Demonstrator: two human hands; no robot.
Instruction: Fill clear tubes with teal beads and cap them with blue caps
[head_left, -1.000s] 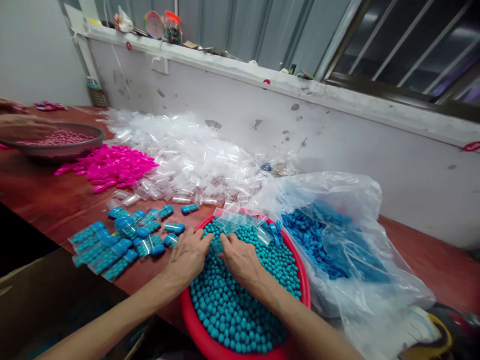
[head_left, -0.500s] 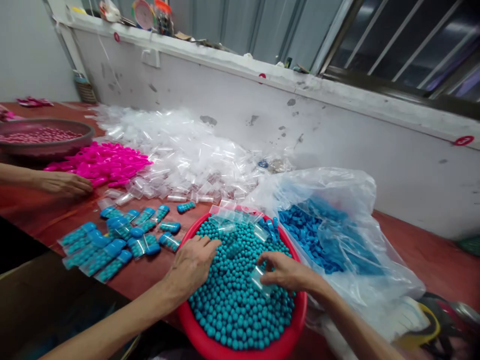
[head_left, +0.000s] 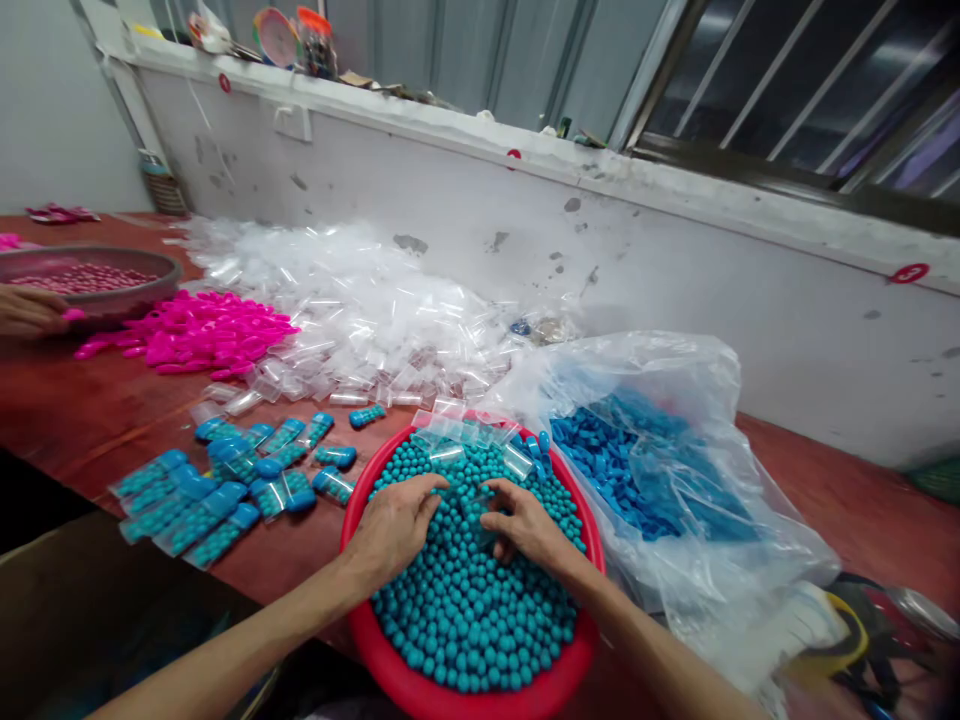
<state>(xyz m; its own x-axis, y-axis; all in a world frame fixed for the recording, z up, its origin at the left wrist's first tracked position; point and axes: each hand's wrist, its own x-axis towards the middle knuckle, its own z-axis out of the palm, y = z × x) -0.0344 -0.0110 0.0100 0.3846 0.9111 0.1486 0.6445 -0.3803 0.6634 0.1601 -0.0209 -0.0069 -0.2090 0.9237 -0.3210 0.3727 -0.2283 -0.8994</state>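
A red basin (head_left: 360, 640) full of teal beads (head_left: 472, 610) sits in front of me. My left hand (head_left: 401, 515) is over its left side, thumb and fingers drawn together at the beads; what they hold, if anything, is hidden. Facing it, my right hand (head_left: 521, 522) is closed with curled fingers around a clear plastic tube (head_left: 487, 537), which is hard to see against the beads. More clear tubes (head_left: 448, 455) and a few blue caps (head_left: 534, 452) rest on the beads at the basin's far edge.
Left of the basin lie several bead-filled tubes with blue caps (head_left: 202, 515). Behind are a heap of clear tubes (head_left: 360, 310) and a pink pile (head_left: 214, 335). A plastic bag (head_left: 697, 370) of blue caps stands right. A co-worker's hand (head_left: 30, 310) is beside a bowl (head_left: 169, 275).
My right hand has moved left with the clear tube, close to my left hand. The co-worker's hand has shifted left from the pink pile to the bowl, a pink piece at its fingertips.
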